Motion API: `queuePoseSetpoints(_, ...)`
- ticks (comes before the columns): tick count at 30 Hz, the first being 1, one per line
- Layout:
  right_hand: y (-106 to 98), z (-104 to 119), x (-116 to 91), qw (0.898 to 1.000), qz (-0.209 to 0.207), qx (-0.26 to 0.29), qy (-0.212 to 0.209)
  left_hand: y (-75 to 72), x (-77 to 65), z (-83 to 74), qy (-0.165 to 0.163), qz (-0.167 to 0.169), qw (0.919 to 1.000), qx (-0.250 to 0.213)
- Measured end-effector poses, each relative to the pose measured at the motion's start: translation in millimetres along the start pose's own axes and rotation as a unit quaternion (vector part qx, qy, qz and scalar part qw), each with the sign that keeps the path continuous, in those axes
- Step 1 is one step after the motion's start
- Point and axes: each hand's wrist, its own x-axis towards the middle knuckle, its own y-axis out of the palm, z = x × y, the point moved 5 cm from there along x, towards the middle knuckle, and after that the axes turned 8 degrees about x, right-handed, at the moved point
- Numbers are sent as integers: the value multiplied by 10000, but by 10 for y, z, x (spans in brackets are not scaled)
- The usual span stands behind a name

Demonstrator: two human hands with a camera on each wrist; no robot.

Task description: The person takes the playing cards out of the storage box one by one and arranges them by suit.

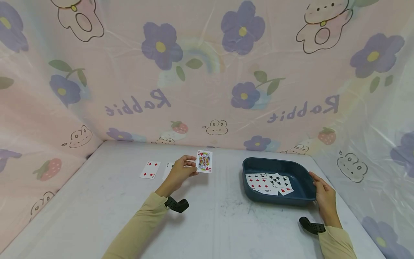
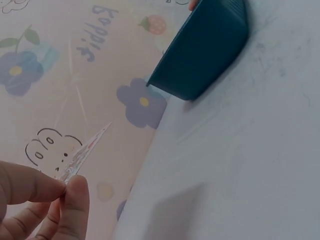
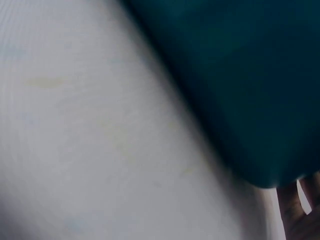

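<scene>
My left hand [image 1: 179, 173] pinches a king of hearts card [image 1: 204, 162] by its left edge, face toward the head camera. The left wrist view shows this card [image 2: 82, 157] nearly edge-on between thumb and fingers. At the right, my right hand [image 1: 325, 196] grips the right end of a dark blue plastic basin [image 1: 278, 199]. Several playing cards [image 1: 266, 182] lie face up and overlapping inside it, diamonds and clubs among them. A four of diamonds [image 1: 150, 169] lies on the table at left. Beside it, a card marked 2 [image 1: 167, 169] is partly hidden behind my left hand.
The white table [image 1: 213, 223] ends at a patterned curtain [image 1: 194, 108] with flowers and rabbits, which also hangs along both sides. Each wrist wears a black band with a protruding piece. Dark smudges [image 1: 242, 207] mark the tabletop below the basin's left end.
</scene>
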Motion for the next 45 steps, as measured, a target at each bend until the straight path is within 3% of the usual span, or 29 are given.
queuePoseSetpoints(10, 0, 4, -13, 9999, -76, 55, 42, -202, -19, 192, -287, -286, 9989, 254)
queuePoseSetpoints(16, -4, -1, -16, 10000, -77, 5, 59, -282, -9, 287, -342, -238, 9973, 604)
queuePoseSetpoints(23, -3, -15, -8, 9999, -102, 37, -35, -320, 11, 382, -654, -261, 9923, 1017)
queuePoseSetpoints(33, -8, -15, -4, 9999, -69, 87, -29, -337, 22, 440, -682, -424, 9831, 1642)
queuePoseSetpoints(45, -9, -13, 3, 9999, -98, -7, -73, -334, 7, 398, -463, -464, 9708, 2307)
